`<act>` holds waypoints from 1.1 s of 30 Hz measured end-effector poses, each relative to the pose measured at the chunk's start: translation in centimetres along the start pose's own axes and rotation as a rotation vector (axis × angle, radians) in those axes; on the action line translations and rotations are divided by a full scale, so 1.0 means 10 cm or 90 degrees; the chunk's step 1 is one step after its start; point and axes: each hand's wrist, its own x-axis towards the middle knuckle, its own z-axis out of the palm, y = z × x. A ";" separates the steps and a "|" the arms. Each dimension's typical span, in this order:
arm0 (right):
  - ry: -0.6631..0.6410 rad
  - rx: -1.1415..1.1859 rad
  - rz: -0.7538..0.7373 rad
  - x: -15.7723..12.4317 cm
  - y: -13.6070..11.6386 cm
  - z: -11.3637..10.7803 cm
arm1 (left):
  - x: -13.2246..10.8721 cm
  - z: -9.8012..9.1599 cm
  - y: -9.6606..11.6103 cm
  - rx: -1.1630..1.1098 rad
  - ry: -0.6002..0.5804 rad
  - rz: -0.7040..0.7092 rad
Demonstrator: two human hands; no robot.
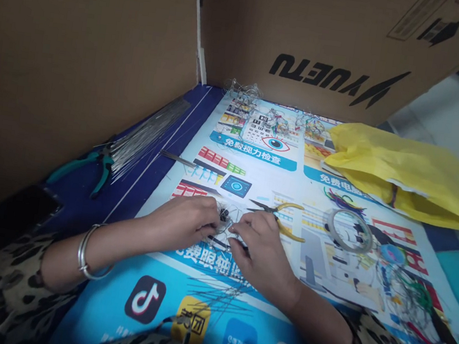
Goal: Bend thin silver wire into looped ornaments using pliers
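Observation:
A bent wire piece (pixel 223 234) with thin silvery strands and a small dark part lies between my hands, over the printed poster. My left hand (pixel 193 218) pinches its left side, thumb and fingertips together. From the right, my right hand (pixel 259 249) grips the wire with thumb and forefinger; the exact hold is too small to make out. Just beyond my right hand rest yellow-handled pliers (pixel 280 215), their jaws pointing left. Loose dark wire lengths (pixel 216 300) are scattered on the poster nearer to me.
Teal-handled cutters (pixel 105 170) and a bundle of straight wires (pixel 150 133) lie at left beside a cardboard wall (pixel 80 51). Tangled wire pieces (pixel 276 123) sit at the back. To the right are a roll of tape (pixel 348 231), coloured wires (pixel 411 297) and a yellow bag (pixel 406 175).

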 end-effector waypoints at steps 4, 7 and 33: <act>-0.003 0.007 0.002 0.00 0.02 0.01 | 0.01 0.00 0.04 0.034 -0.014 0.002; -0.005 0.025 0.008 -0.01 0.04 0.02 | 0.02 0.00 0.04 0.048 -0.035 0.013; -0.124 0.053 -0.024 -0.04 0.11 -0.13 | 0.06 -0.07 0.05 0.129 -0.102 0.058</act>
